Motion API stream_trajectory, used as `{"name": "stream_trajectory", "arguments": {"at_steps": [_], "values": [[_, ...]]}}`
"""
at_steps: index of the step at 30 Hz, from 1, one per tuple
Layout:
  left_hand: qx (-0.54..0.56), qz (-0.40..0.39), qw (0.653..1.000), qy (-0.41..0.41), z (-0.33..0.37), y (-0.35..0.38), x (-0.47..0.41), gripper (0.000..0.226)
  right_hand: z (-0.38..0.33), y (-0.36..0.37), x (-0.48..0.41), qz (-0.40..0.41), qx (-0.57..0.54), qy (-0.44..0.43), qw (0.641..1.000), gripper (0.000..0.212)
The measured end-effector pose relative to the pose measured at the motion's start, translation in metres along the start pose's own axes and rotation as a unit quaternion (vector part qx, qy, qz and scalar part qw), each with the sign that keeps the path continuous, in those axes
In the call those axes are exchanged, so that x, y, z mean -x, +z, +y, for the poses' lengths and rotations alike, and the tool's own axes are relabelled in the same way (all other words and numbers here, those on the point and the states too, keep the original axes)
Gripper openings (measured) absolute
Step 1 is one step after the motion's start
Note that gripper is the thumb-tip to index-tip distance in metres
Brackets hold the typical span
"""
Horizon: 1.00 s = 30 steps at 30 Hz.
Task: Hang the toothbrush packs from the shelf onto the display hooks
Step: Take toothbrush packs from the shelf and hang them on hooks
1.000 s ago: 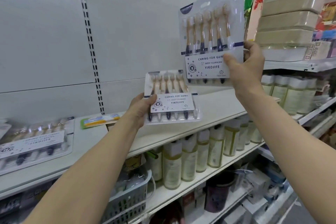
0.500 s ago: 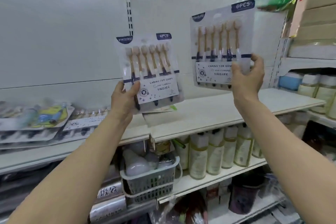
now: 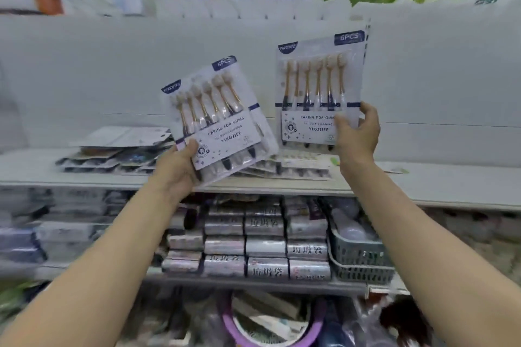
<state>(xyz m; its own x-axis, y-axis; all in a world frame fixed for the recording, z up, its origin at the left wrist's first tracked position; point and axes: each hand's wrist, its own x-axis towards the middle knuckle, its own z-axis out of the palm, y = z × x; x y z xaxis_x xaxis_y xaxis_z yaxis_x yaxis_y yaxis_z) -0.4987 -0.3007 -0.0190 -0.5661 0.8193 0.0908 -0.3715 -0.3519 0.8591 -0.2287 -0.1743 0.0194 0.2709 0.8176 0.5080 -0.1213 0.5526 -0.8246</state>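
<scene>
Head view: left grip pinches left pack, tilted; right grip holds right pack upright. I'd straighten the tilted one before meeting a hook; none shows.

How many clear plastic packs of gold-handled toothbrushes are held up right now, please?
2: a tilted pack in the left hand, an upright pack in the right hand. Further packs lie on the white shelf, too blurred to count.

The left hand grips a tilted toothbrush pack by its lower corner; the right hand holds an upright pack above the shelf, where more packs lie stacked.
</scene>
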Motion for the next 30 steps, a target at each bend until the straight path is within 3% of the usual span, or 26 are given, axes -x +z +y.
{"name": "stream_trajectory", "arguments": {"at_steps": [5, 12, 18, 30], "values": [[0.001, 0.04, 0.999, 0.011, 0.066, -0.125, 0.043, 0.014, -0.017, 0.104, 0.098, -0.079, -0.055, 0.025, 0.995, 0.033], [-0.056, 0.154, 0.979, 0.118, 0.139, -0.273, 0.089, 0.013, -0.038, 0.228, 0.226, -0.211, -0.121, 0.073, 0.967, 0.041], [-0.1, 0.28, 0.929, 0.22, 0.189, -0.396, 0.115, 0.02, -0.047, 0.338, 0.309, -0.299, -0.167, 0.086, 0.935, 0.039], [-0.141, 0.383, 0.862, 0.301, 0.301, -0.595, 0.058, 0.017, -0.03, 0.625, 0.446, -0.396, -0.257, 0.128, 0.872, 0.037]]}}
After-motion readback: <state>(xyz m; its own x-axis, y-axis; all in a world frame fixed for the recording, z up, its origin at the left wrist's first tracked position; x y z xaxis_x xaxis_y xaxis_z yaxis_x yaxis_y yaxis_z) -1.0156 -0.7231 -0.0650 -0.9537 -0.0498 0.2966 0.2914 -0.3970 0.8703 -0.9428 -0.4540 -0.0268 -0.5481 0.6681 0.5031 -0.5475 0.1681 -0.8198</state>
